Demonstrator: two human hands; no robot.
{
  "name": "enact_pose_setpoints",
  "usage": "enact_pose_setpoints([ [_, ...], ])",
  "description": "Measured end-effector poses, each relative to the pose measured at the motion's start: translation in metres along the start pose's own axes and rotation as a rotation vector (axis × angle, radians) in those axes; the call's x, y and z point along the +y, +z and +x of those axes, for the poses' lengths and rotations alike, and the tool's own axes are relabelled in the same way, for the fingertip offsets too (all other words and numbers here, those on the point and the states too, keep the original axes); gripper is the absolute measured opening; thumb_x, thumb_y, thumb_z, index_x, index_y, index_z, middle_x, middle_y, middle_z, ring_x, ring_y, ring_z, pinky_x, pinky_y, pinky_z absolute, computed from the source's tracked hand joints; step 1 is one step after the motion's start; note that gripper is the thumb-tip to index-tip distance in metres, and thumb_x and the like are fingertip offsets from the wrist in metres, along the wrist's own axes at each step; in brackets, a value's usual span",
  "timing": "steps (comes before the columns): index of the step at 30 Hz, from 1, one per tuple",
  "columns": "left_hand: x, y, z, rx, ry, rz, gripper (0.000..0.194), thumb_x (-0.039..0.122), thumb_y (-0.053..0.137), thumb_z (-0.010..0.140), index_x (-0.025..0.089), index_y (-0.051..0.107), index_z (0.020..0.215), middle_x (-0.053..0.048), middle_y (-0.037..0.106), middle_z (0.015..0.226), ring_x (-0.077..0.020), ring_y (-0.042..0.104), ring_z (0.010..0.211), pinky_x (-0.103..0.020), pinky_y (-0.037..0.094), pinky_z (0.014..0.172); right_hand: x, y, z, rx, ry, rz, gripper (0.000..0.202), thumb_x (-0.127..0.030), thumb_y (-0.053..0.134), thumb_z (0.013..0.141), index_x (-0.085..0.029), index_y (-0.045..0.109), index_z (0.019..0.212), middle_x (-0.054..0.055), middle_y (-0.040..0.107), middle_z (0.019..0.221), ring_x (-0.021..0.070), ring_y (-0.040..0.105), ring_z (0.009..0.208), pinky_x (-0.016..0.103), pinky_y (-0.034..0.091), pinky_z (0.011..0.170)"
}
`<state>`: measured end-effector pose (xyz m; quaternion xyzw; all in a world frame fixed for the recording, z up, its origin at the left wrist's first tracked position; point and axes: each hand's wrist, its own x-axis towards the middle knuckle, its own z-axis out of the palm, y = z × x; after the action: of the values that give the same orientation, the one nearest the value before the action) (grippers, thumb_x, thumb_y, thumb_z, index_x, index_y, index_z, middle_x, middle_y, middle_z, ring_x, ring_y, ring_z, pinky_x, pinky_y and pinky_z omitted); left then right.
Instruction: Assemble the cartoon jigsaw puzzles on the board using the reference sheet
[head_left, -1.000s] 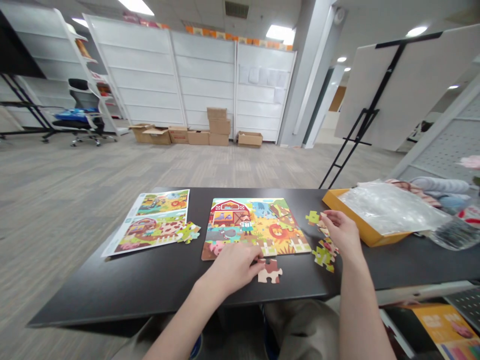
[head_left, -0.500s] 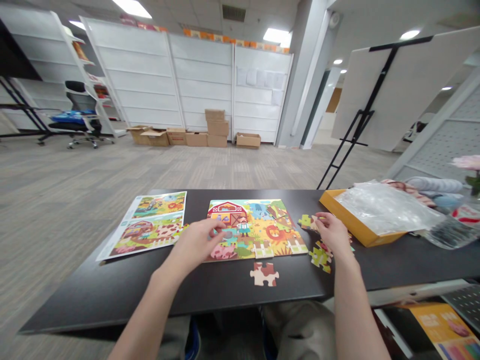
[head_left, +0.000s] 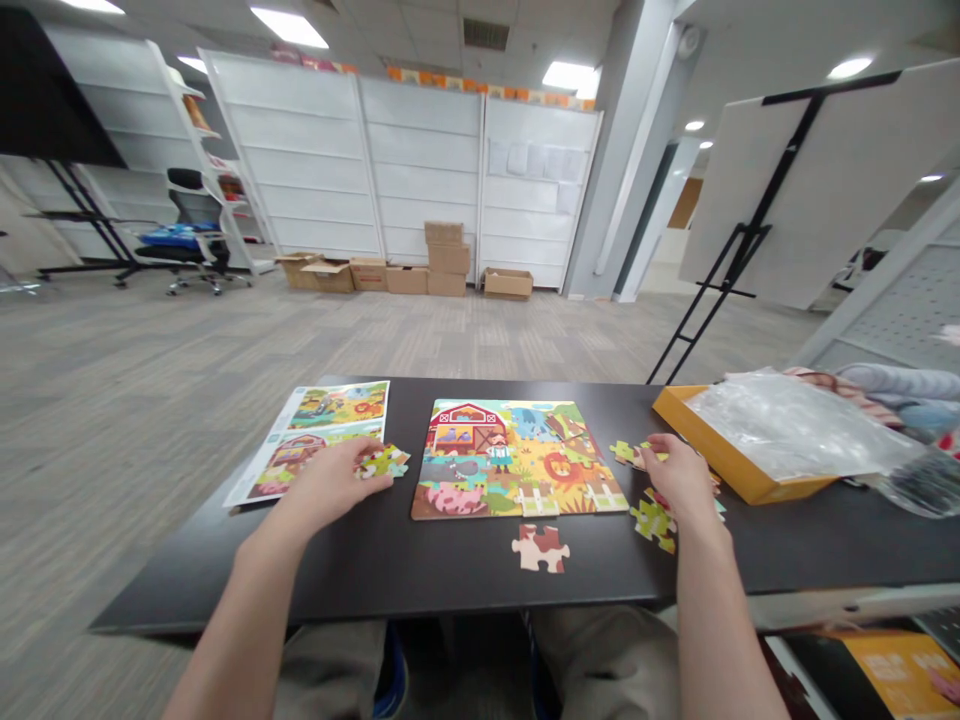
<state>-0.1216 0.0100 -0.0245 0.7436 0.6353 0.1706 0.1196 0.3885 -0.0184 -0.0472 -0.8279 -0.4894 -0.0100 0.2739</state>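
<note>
On the black table lies a puzzle board [head_left: 551, 462] with a red barn, a lion, a hippo and a pink pig. My left hand [head_left: 330, 485] is left of it, thumb and fingers closed around a puzzle piece in a small group of colourful pieces [head_left: 388, 462]. My right hand [head_left: 679, 478] is right of the board, its fingertips pinching a puzzle piece [head_left: 640, 457] among loose ones. Green puzzle pieces [head_left: 654, 522] lie just below that hand, which partly hides others. A brown-and-cream puzzle piece [head_left: 540, 548] lies apart, below the board's front edge.
A printed picture sheet [head_left: 341, 402] lies at the left, partly beneath my left hand. At the right stands a yellow box [head_left: 720, 450] with clear plastic wrap [head_left: 784, 425] over it. The table's front edge [head_left: 450, 612] is close to my lap.
My left hand has moved left, off the board's lower left part to the pieces beside the sheet. My right hand stays at the right-hand pieces. The view has shifted slightly.
</note>
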Motion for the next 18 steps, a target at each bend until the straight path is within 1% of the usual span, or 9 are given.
enact_pose_setpoints([
  [3, 0.005, 0.001, 0.000, 0.007, -0.014, 0.003, 0.047, 0.046, 0.068, 0.071, 0.021, 0.071, 0.110, -0.009, 0.077, 0.110, -0.0318, 0.071, 0.102, -0.038, 0.052, 0.088, -0.010, -0.002, -0.003, 0.036, -0.031, 0.042, 0.039, -0.036, 0.054, 0.082, -0.015, 0.071, 0.110, 0.013, 0.076, 0.105, 0.0291, 0.069, 0.091, 0.041, 0.049, 0.087],
  [6, 0.006, 0.000, -0.001, 0.045, -0.007, -0.042, 0.045, 0.045, 0.071, 0.069, 0.023, 0.072, 0.108, -0.008, 0.077, 0.107, -0.0313, 0.072, 0.100, -0.037, 0.053, 0.088, -0.023, -0.002, -0.007, 0.081, -0.077, 0.101, 0.041, -0.039, 0.053, 0.081, -0.015, 0.072, 0.109, 0.014, 0.076, 0.101, 0.0267, 0.068, 0.082, 0.041, 0.050, 0.086],
  [9, 0.006, 0.000, -0.002, 0.071, 0.016, -0.085, 0.047, 0.047, 0.072, 0.068, 0.024, 0.072, 0.110, -0.007, 0.077, 0.109, -0.0319, 0.070, 0.104, -0.038, 0.052, 0.092, -0.037, -0.002, -0.011, 0.096, -0.118, 0.163, 0.041, -0.041, 0.053, 0.081, -0.015, 0.072, 0.107, 0.013, 0.076, 0.097, 0.0252, 0.067, 0.077, 0.040, 0.050, 0.083],
  [14, 0.003, -0.002, -0.001, 0.115, 0.054, -0.085, 0.049, 0.046, 0.067, 0.073, 0.023, 0.069, 0.116, -0.007, 0.074, 0.119, -0.0315, 0.067, 0.112, -0.039, 0.051, 0.097, -0.055, -0.001, -0.016, 0.067, -0.131, 0.239, 0.042, -0.044, 0.054, 0.081, -0.016, 0.071, 0.107, 0.012, 0.076, 0.099, 0.0237, 0.066, 0.072, 0.038, 0.050, 0.076],
  [16, -0.002, -0.004, 0.000, 0.160, 0.027, -0.038, 0.047, 0.044, 0.064, 0.076, 0.022, 0.068, 0.118, -0.007, 0.074, 0.120, -0.0308, 0.066, 0.113, -0.039, 0.050, 0.098, -0.058, -0.002, -0.017, 0.060, -0.129, 0.251, 0.042, -0.044, 0.054, 0.080, -0.016, 0.071, 0.106, 0.012, 0.076, 0.098, 0.0235, 0.066, 0.072, 0.038, 0.050, 0.074],
  [18, -0.009, -0.007, 0.001, 0.235, -0.042, 0.040, 0.043, 0.042, 0.059, 0.081, 0.021, 0.067, 0.118, -0.009, 0.073, 0.121, -0.0313, 0.066, 0.114, -0.040, 0.050, 0.099, -0.059, -0.002, -0.018, 0.057, -0.123, 0.250, 0.041, -0.044, 0.055, 0.080, -0.016, 0.071, 0.105, 0.012, 0.076, 0.096, 0.0236, 0.066, 0.072, 0.038, 0.050, 0.074],
])
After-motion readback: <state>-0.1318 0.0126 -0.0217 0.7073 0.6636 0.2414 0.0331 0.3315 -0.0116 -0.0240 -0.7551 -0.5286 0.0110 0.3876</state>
